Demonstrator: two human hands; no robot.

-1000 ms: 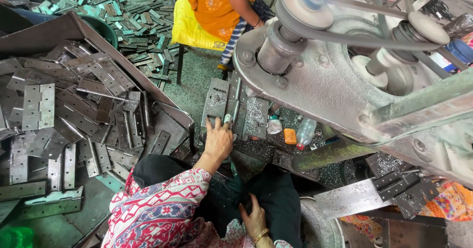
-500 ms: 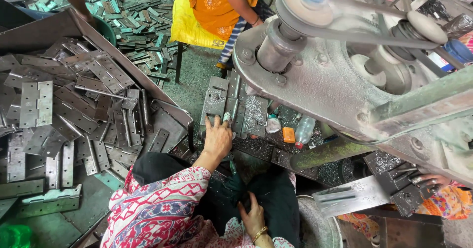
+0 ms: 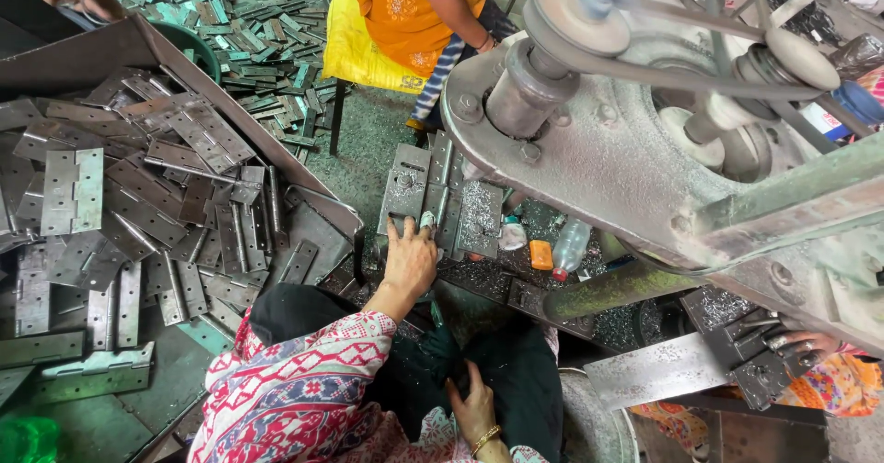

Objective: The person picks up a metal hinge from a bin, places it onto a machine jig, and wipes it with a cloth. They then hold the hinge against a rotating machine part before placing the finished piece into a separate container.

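The left hand (image 3: pixel 409 259) reaches forward, fingers spread flat, fingertips touching the near edge of a hinge (image 3: pixel 406 185) that lies on the metal bench just beyond it; nothing is pinched. More hinge plates (image 3: pixel 471 213) lie beside that one, to its right. The right hand (image 3: pixel 474 408) rests low on dark cloth in the lap, fingers loosely open, holding nothing. A tray (image 3: pixel 322 207) heaped with hinges sits to the left. A small bottle (image 3: pixel 570 245) and an orange block (image 3: pixel 541 255) stand right of the plates. The big machine (image 3: pixel 645 150) overhangs the bench. A person in orange (image 3: pixel 405 12) sits beyond.
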